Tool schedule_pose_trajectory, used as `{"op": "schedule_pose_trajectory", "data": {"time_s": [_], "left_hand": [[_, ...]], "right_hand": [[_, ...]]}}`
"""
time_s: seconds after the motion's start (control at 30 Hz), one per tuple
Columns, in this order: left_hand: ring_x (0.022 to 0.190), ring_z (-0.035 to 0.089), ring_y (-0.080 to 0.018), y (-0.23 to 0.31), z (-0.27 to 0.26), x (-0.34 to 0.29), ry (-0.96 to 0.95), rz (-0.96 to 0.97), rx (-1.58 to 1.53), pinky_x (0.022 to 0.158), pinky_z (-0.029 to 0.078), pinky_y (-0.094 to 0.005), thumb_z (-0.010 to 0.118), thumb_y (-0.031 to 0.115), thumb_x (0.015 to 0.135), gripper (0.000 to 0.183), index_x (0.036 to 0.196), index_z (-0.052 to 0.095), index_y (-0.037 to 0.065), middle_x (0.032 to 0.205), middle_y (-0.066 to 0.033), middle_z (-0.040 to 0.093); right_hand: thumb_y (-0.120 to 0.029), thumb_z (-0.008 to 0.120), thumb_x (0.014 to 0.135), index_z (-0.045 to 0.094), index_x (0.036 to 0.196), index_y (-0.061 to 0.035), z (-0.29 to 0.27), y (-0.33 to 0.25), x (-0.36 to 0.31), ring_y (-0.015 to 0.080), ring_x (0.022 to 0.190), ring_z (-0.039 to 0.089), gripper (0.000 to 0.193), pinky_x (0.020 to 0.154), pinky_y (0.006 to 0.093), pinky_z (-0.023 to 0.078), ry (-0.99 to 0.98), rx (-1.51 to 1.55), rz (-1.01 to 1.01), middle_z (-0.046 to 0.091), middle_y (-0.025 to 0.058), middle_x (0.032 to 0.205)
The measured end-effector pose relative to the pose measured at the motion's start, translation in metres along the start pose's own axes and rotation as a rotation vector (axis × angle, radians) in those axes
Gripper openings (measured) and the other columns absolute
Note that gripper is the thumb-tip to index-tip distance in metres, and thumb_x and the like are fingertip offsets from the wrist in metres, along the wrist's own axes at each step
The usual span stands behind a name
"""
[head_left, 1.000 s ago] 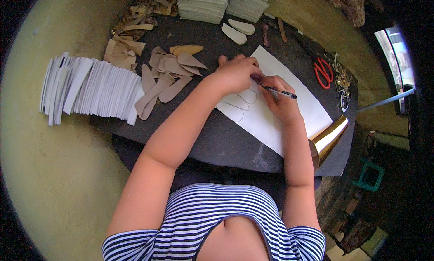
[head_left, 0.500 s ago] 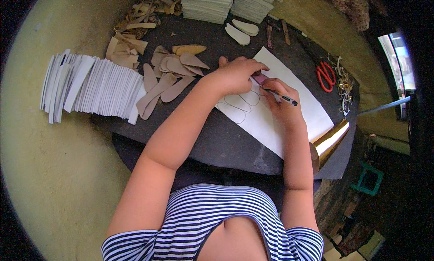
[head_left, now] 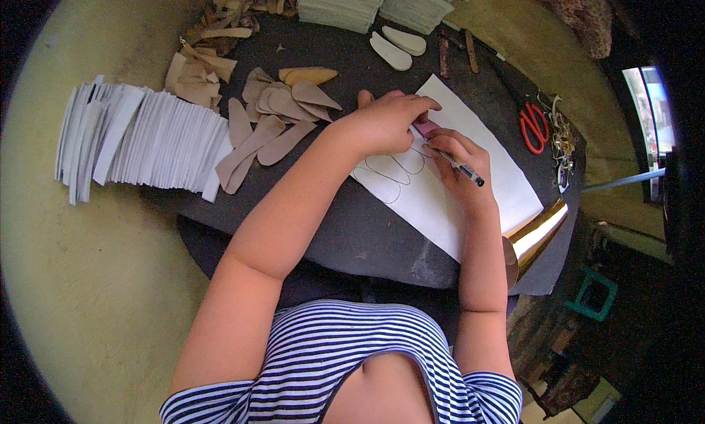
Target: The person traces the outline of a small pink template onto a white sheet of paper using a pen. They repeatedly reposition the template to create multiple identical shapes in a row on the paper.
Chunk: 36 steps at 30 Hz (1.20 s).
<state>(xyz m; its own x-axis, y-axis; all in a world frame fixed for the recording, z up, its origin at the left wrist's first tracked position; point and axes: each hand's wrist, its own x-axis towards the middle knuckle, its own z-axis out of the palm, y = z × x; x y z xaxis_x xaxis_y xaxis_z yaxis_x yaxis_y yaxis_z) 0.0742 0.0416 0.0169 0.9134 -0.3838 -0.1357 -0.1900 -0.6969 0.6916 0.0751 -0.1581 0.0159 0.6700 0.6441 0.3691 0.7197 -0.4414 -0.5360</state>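
A white sheet (head_left: 499, 182) lies slantwise on the dark table, with several rounded sole-like outlines (head_left: 385, 180) drawn along its near left part. My left hand (head_left: 382, 124) holds a mauve template (head_left: 425, 127) flat against the sheet, fingers bent over it; most of the template is hidden under the hand. Close beside it, my right hand (head_left: 466, 165) is closed round a pen (head_left: 471, 175) with a dark end. The pen's tip is at the template's near edge, mostly covered by my fingers. The sheet's right end meets a shiny gold roll (head_left: 540, 237).
Beige sole-shaped pieces (head_left: 286, 104) lie left of the sheet, beside a long row of white pieces (head_left: 158, 141). Two white soles (head_left: 391, 53) and tall white stacks (head_left: 341, 5) stand at the back. Red-handled scissors (head_left: 534, 128) and tangled scraps (head_left: 562, 141) lie to the right.
My right hand and the pen have shifted very slightly beside the template. The whole view has tilted a little; my left hand keeps its hold.
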Motion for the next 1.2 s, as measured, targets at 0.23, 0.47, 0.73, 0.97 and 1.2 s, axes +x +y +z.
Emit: {"op": "schedule_pose_trajectory", "data": {"time_s": [0.23, 0.47, 0.73, 0.97, 1.2], "left_hand": [[0.121, 0.048, -0.03, 0.003, -0.002, -0.001, -0.002, -0.008, 0.011, 0.089, 0.032, -0.0575, 0.054, 0.008, 0.076, 0.059, 0.133, 0.044, 0.022, 0.124, -0.0081, 0.057], [0.12, 0.049, -0.031, 0.005, -0.005, -0.003, 0.007, -0.028, 0.029, 0.09, 0.032, -0.0582, 0.056, 0.009, 0.076, 0.057, 0.131, 0.046, 0.021, 0.123, -0.0104, 0.057], [0.122, 0.047, -0.0293, 0.004, -0.004, -0.001, -0.007, -0.016, 0.004, 0.09, 0.033, -0.0584, 0.056, 0.01, 0.076, 0.058, 0.132, 0.045, 0.021, 0.123, -0.0102, 0.057], [0.123, 0.047, -0.0287, 0.005, -0.003, -0.001, 0.007, -0.019, 0.033, 0.091, 0.033, -0.0594, 0.056, 0.009, 0.076, 0.058, 0.132, 0.045, 0.02, 0.124, -0.0077, 0.057], [0.123, 0.046, -0.0291, 0.005, -0.006, 0.0, -0.03, -0.038, 0.023, 0.093, 0.031, -0.0598, 0.056, 0.009, 0.076, 0.059, 0.132, 0.046, 0.021, 0.128, -0.0058, 0.055]], "right_hand": [[0.002, 0.069, 0.072, 0.06, 0.089, -0.0081, 0.001, 0.0, -0.001, 0.0289, 0.081, 0.066, 0.022, 0.07, 0.034, 0.053, 0.003, -0.011, 0.039, 0.067, 0.0084, 0.095], [0.002, 0.07, 0.071, 0.062, 0.09, -0.0095, 0.002, -0.004, -0.001, 0.0265, 0.083, 0.067, 0.023, 0.07, 0.0319, 0.053, -0.017, -0.041, 0.105, 0.068, 0.0069, 0.098], [0.004, 0.07, 0.071, 0.063, 0.087, -0.0046, 0.004, -0.008, 0.006, 0.0255, 0.083, 0.068, 0.019, 0.071, 0.0322, 0.054, 0.042, -0.102, -0.023, 0.068, 0.0098, 0.092], [0.003, 0.071, 0.07, 0.064, 0.085, -0.0056, 0.002, -0.011, 0.005, 0.0251, 0.08, 0.068, 0.018, 0.069, 0.0316, 0.054, 0.051, -0.076, 0.013, 0.069, 0.009, 0.091], [0.0, 0.072, 0.071, 0.065, 0.085, -0.0065, 0.003, -0.01, 0.007, 0.0245, 0.08, 0.069, 0.018, 0.068, 0.031, 0.054, 0.038, -0.1, 0.002, 0.069, 0.0082, 0.092]]}}
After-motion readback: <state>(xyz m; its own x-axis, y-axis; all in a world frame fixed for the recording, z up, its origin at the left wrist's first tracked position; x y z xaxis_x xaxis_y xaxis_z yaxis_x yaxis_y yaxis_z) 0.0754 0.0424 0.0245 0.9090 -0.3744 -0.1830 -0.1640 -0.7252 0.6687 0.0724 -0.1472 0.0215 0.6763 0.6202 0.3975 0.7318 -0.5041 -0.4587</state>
